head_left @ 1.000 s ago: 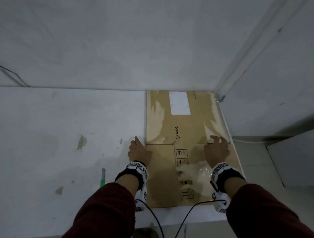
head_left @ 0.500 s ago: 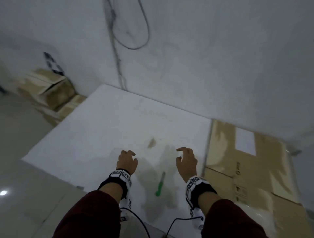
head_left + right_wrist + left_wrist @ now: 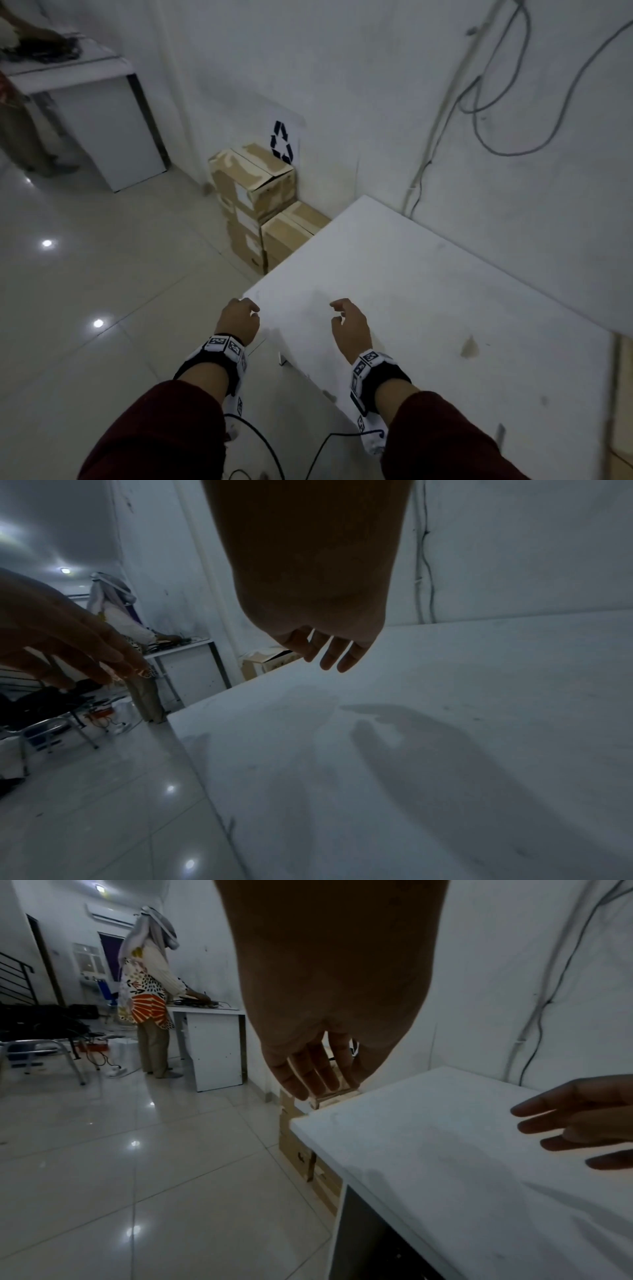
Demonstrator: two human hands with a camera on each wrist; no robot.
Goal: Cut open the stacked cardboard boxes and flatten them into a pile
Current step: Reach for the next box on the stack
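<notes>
Both hands have come off the flattened box they were pressing down a second ago, and the person has swung round to face the other way; that sheet now shows only as a brown sliver (image 3: 621, 404) at the far right, well behind the right hand (image 3: 351, 329). The green-handled cutter that lay between the hands half a second back is no longer in sight. The right hand hangs over the white table (image 3: 428, 291), fingers loosely curled and apart, holding nothing. The left hand (image 3: 239, 320) hovers just off the table's near corner, over the floor (image 3: 102, 274), fingers likewise relaxed and empty. Ahead of both hands and a little left of them, beyond the table's far corner, stand the stacked cardboard boxes (image 3: 253, 192) against the wall, under a recycling sign (image 3: 281, 141): a taller stack and a lower box just beside it, all apparently still closed. To me that reads as 1 box finished and laid on the pile, and the reach for the next just starting. Another person (image 3: 147, 1001) works at a desk (image 3: 102, 113) far beyond the left hand, well clear of the boxes.
</notes>
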